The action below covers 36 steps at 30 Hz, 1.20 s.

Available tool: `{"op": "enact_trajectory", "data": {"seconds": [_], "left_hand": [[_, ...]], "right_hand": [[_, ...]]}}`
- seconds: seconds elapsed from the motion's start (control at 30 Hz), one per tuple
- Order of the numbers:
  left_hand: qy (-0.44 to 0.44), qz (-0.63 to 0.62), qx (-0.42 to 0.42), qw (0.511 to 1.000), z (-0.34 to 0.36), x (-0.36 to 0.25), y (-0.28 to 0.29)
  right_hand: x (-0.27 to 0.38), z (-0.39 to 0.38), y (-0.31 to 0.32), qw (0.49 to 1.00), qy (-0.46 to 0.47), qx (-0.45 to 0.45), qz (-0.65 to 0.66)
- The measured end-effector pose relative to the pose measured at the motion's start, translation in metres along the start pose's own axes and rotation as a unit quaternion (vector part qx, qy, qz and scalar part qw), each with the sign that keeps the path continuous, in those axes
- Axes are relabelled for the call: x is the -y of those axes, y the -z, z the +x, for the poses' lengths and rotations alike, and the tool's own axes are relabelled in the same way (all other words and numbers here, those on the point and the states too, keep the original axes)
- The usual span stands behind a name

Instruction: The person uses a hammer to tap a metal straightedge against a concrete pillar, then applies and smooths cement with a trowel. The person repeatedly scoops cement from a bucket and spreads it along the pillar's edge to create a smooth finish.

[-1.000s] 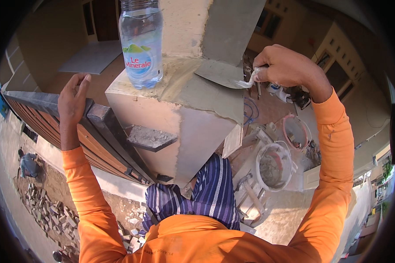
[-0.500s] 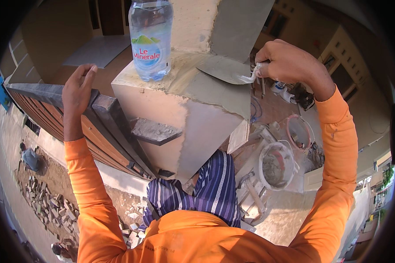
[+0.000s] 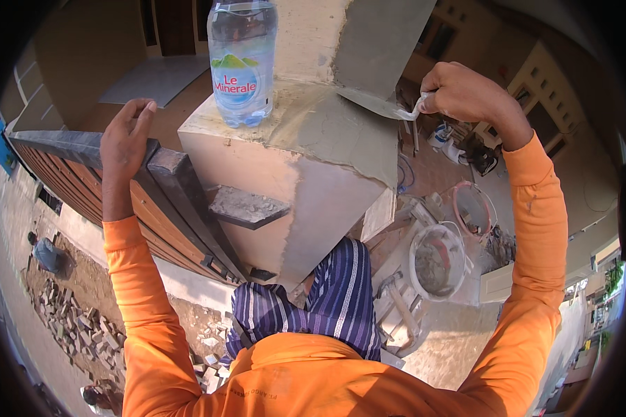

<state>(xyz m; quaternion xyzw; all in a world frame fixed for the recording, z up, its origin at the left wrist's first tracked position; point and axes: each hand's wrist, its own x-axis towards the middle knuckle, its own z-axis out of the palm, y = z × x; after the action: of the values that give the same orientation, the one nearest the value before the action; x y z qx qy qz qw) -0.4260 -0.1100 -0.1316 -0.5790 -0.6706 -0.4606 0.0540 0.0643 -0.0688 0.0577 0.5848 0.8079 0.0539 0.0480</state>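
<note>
My right hand (image 3: 466, 94) is closed round the pale, bent handle of a trowel (image 3: 375, 104). The trowel's thin blade meets the grey mortar on the ledge top (image 3: 327, 128), close to the foot of the grey-coated upright wall (image 3: 375, 48). My left hand (image 3: 126, 139) is raised over the top of a dark-framed gate with brown slats (image 3: 156, 221). Its fingers are loosely stretched and nothing shows in them; whether it rests on the gate I cannot tell. On the ledge, between my hands, stands a clear plastic water bottle (image 3: 242, 69).
A small block (image 3: 247, 206) with mortar crumbs juts from the pillar below the ledge. To the right stand a white bucket of mortar (image 3: 437, 263) and another bucket (image 3: 471, 208) among scraps. Lower left, loose paving blocks (image 3: 76, 316) lie near a person (image 3: 46, 254).
The trowel has slid right and away over the mortar, its blade now by the upright wall, with my right hand moving rightward. My left hand has barely moved.
</note>
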Motion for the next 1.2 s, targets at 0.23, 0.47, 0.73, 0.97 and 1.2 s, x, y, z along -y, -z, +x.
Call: {"op": "enact_trajectory", "data": {"seconds": [0.23, 0.47, 0.73, 0.97, 1.2], "left_hand": [[0.002, 0.012, -0.001, 1.0, -0.002, 0.002, 0.003], [0.007, 0.013, -0.006, 1.0, -0.002, 0.0, 0.001], [0.018, 0.007, -0.001, 1.0, -0.001, 0.0, 0.001], [0.015, 0.007, 0.005, 1.0, 0.001, 0.001, 0.001], [0.021, 0.005, 0.0, 1.0, 0.0, 0.0, 0.001]], "right_hand": [[0.021, -0.037, -0.001, 0.997, 0.057, 0.053, 0.024], [0.012, -0.072, 0.007, 0.976, 0.154, 0.038, 0.147], [-0.028, -0.031, -0.011, 0.997, 0.002, -0.02, 0.07], [-0.026, -0.004, -0.024, 0.997, 0.037, -0.058, 0.037], [-0.009, 0.011, -0.027, 0.996, 0.066, -0.064, -0.011]]}}
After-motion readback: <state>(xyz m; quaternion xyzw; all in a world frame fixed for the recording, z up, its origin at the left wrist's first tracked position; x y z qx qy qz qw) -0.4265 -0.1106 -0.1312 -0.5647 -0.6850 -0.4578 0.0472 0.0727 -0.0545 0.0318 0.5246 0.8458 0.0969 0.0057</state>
